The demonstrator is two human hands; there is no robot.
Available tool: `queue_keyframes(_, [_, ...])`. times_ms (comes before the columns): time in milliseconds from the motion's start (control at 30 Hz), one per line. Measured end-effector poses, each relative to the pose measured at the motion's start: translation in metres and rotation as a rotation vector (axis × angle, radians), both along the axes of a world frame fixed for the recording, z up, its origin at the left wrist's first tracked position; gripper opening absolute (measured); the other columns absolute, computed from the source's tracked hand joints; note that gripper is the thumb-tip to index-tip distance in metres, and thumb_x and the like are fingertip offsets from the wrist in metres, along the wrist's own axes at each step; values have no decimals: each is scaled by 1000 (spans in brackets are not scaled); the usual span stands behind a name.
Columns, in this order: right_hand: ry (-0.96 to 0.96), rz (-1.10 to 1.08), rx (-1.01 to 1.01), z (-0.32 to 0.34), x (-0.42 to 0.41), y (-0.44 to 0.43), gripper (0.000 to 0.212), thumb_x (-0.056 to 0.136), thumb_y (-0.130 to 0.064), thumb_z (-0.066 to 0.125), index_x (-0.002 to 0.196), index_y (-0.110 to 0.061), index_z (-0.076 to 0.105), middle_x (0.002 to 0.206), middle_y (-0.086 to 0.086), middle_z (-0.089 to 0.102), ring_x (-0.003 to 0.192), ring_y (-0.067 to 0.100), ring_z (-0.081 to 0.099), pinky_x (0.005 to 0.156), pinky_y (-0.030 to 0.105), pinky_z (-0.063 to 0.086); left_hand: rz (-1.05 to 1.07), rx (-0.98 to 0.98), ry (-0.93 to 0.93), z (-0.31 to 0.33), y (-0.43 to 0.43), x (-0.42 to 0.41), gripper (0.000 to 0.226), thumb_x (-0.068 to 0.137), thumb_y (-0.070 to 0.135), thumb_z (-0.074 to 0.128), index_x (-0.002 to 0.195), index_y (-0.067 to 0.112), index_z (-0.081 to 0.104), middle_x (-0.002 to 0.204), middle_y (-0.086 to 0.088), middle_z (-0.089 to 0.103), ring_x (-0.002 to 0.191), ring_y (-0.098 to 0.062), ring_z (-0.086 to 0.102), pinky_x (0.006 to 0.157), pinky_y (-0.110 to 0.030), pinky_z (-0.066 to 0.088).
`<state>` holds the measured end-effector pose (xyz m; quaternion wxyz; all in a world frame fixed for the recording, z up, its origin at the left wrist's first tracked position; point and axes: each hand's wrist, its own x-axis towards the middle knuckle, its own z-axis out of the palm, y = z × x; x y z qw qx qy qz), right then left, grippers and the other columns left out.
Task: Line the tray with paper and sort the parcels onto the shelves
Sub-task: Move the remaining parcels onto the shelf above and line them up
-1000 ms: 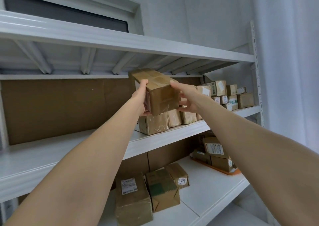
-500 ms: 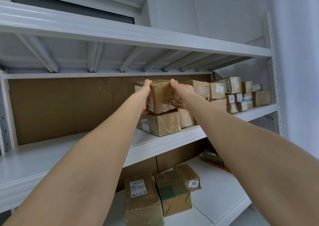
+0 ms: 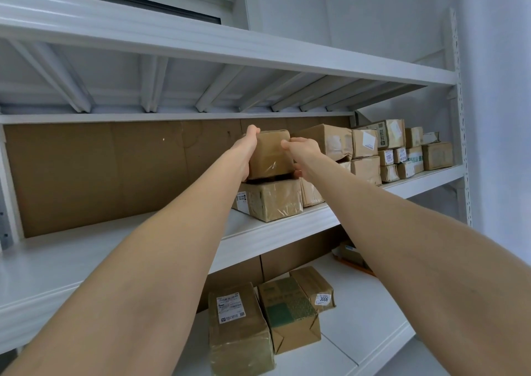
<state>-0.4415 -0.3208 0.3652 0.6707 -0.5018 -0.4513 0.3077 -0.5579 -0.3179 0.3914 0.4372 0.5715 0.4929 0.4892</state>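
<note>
Two bare forearms reach up and away from the bottom of the view towards a white metal rack. Nearest, between the arms, the lower shelf [image 3: 359, 304] carries three parcels side by side: a labelled parcel [image 3: 238, 329] wrapped in clear tape on the left, a green-printed parcel [image 3: 287, 309] in the middle, and just behind that a sticker parcel [image 3: 314, 288] marked 3006. To the right on the same shelf an orange tray [image 3: 353, 266] shows only as a thin edge with something boxed in it, the rest hidden by the right forearm. Above, on the middle shelf [image 3: 273, 233], a large parcel [image 3: 274, 200] sits at the front edge, and right over it is the small parcel [image 3: 270, 157] clamped between both hands. The left hand [image 3: 249, 148] grips its left side with the thumb hooked over the top corner; the right hand [image 3: 306, 150] holds the right side, thumb on the front face and fingers curled under the lower right corner. A dark gap shows under the small parcel's front edge, between it and the large parcel's top — whether its back edge already rests there I cannot tell. Just right of the hands a tall box [image 3: 330, 140] stands on other parcels, and farther along the row of parcels [image 3: 388, 157] runs in two or three tiers to the rack's upright. Brown cardboard lining [image 3: 100, 171] covers the wall behind the middle shelf, bare on the left half. The top shelf [image 3: 201, 42] spans overhead, its ribbed underside visible.
</note>
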Motion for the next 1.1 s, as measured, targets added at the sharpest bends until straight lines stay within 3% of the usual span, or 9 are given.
queue_keyframes(133, [-8,-22,-3,-1,1,0,49,95,-21,60,142,-14,45,138,10,52,127,30,48,106,46,40,30,39,19,0,-5,6,41,91,55,42,111,20,41,102,-9,49,101,-26,47,95,-40,43])
queue_keyframes(267, [-34,-39,-11,-6,1,-2,49,95,-20,61,141,-14,46,138,10,52,128,30,46,104,45,39,26,39,26,-2,-10,8,43,91,53,42,117,19,39,118,-11,47,113,-28,46,102,-45,41])
queue_keyframes(433, [-55,-40,2,-8,0,-4,49,94,-17,61,141,-13,47,139,10,52,130,30,45,106,45,38,64,53,14,-3,-14,6,41,89,53,45,112,19,40,120,-11,49,112,-29,47,100,-45,43])
queue_keyframes(633, [-68,-18,-18,-15,0,-4,51,94,-16,61,142,-12,45,141,10,50,132,30,43,107,45,36,67,48,20,-3,-17,2,53,89,51,48,130,18,41,122,-11,48,112,-31,48,98,-47,44])
queue_keyframes(1100, [-117,-15,-15,-26,11,-21,71,89,-25,68,149,-16,31,150,9,40,136,30,38,108,46,35,106,127,140,-9,-34,5,56,91,49,45,136,17,38,124,-10,47,110,-28,47,93,-41,46])
